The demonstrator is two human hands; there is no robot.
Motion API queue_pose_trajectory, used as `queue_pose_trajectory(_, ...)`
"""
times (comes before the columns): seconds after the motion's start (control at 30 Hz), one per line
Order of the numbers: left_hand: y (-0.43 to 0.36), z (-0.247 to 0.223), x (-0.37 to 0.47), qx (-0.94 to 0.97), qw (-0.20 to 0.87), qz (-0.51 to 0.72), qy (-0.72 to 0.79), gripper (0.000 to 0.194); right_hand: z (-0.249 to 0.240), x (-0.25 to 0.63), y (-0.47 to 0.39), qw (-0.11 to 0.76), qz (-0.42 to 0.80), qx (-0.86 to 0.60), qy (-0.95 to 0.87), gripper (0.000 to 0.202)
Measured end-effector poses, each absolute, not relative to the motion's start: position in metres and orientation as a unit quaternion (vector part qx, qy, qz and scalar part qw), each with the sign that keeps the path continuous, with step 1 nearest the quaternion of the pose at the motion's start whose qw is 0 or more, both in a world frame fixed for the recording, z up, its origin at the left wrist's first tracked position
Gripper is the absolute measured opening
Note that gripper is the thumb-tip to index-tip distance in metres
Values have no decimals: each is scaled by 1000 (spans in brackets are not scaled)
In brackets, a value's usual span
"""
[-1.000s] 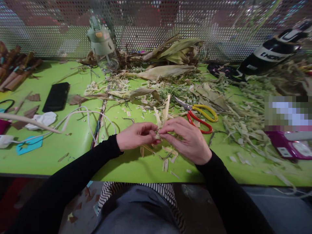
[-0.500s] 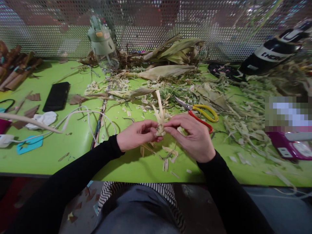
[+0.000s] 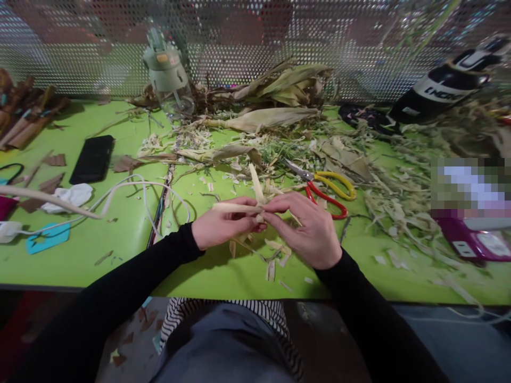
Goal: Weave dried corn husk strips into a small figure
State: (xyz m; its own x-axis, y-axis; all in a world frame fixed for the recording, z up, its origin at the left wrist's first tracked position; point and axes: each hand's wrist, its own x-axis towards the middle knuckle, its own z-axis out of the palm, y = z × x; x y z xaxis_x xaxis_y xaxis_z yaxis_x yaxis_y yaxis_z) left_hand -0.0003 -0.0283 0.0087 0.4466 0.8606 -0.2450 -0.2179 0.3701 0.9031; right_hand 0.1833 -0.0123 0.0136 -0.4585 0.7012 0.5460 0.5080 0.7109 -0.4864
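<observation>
Between my two hands is a small piece of folded, pale corn husk strips [image 3: 256,183]. One strip stands up from it, and another lies flat to the left across my left fingers. My left hand [image 3: 225,223] is closed on the piece from the left, thumb against fingers. From the right, my right hand [image 3: 305,226] pinches it with thumb and forefinger. The fingertips cover part of the folded middle. Just beyond my right hand lie scissors [image 3: 319,183] with one yellow and one red handle, blades apart. Husk scraps [image 3: 275,260] lie on the table below the hands.
Dried corn husks [image 3: 267,117] and shreds cover the back and right of the green table [image 3: 123,266]. A clear bottle [image 3: 167,74], a black phone [image 3: 92,158], a white cable [image 3: 146,199], a black bottle [image 3: 439,88] and a purple object [image 3: 467,236] stand or lie around.
One husk strip that stood upright now lies folded over to the left across my left hand. My right hand has shifted slightly left.
</observation>
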Motion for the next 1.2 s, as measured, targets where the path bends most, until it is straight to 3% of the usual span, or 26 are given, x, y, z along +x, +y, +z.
queue_pose_trajectory(0.3, -30, 13, 2, 463, 683, 410, 389, 9, 20, 185, -17, 364, 156, -316, -862, 16)
queue_pose_trajectory(0.57, -34, 18, 3, 522, 649, 351, 427, 10, 14, 182, -16, 309, 215, -425, -824, 23)
queue_pose_trajectory(0.73, -33, 19, 2, 544, 623, 343, 445, 11, 12, 183, -18, 358, 245, -434, -790, 20)
queue_pose_trajectory(0.93, -37, 15, 2, 583, 623, 321, 412, 16, 11, 181, -18, 332, 308, -428, -782, 22)
queue_pose_trajectory(1.2, -50, 6, 8, 647, 541, 306, 441, 34, 14, 180, -21, 416, 307, -450, -728, 20)
